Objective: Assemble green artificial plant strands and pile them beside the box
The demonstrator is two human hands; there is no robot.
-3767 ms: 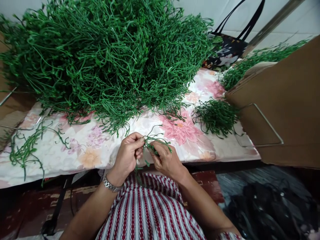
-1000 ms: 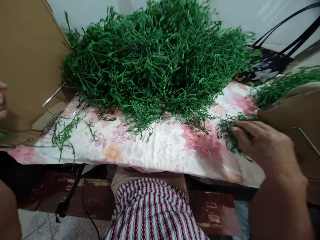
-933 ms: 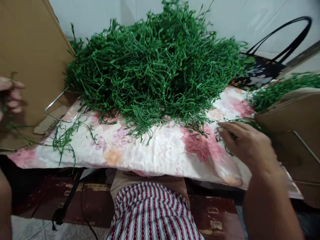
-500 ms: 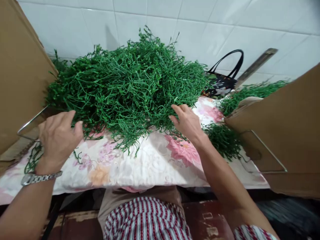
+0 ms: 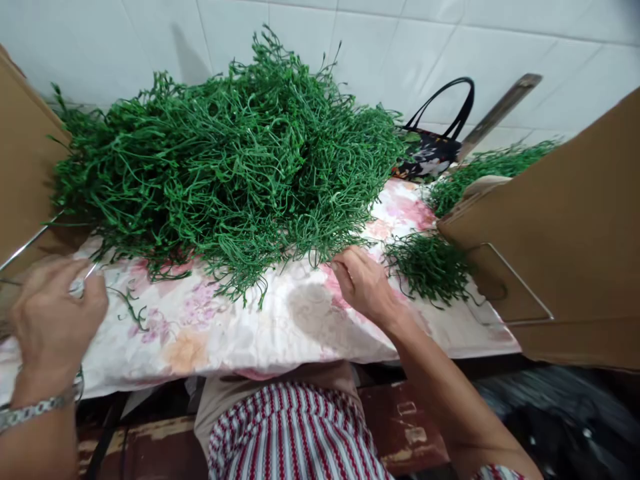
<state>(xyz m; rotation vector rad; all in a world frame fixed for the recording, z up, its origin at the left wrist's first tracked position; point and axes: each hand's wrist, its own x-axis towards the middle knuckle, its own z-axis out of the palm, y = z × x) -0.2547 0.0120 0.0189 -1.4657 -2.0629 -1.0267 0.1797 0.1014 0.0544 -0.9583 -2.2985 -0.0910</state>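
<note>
Ref.: you face the tiled wall (image 5: pixel 390 60) at 12 o'c.

Main pile (image 5: pixel 225 160) of green stems: 11 to 12 o'c., on the floral cloth (image 5: pixel 240 333), in front of the wall. Pos. prob. chosen so its front fringe lies w/in reach of both hands; wall likely backs it up.

R hand (image 5: pixel 363 280): 1 o'c., at the pile's front edge, palm down, fingers curled, thumb & index drawn close. Cannot tell if a stem is pinched. Low wrist presumably suits working at the thin fringe, where stems are less tangled.

L hand (image 5: pixel 57 310): 10 o'c., blurred, thumb apart from the curled fingers, near the L wire bracket (image 5: pixel 25 247) and loose stems (image 5: pixel 134 311). Cannot tell if it grips anything.

Small heap (image 5: pixel 433 267) of stems: 2 o'c., apart from the main pile, just beside the R carton (image 5: pixel 560 220); gap prob. keeps the two lots distinct. L carton (image 5: pixel 23 153), 10 o'c., & R carton flank the area, apparently as side screens.

Handbag (image 5: pixel 425 153): 1 o'c., behind the small heap, presumably parked out of the way.
</note>
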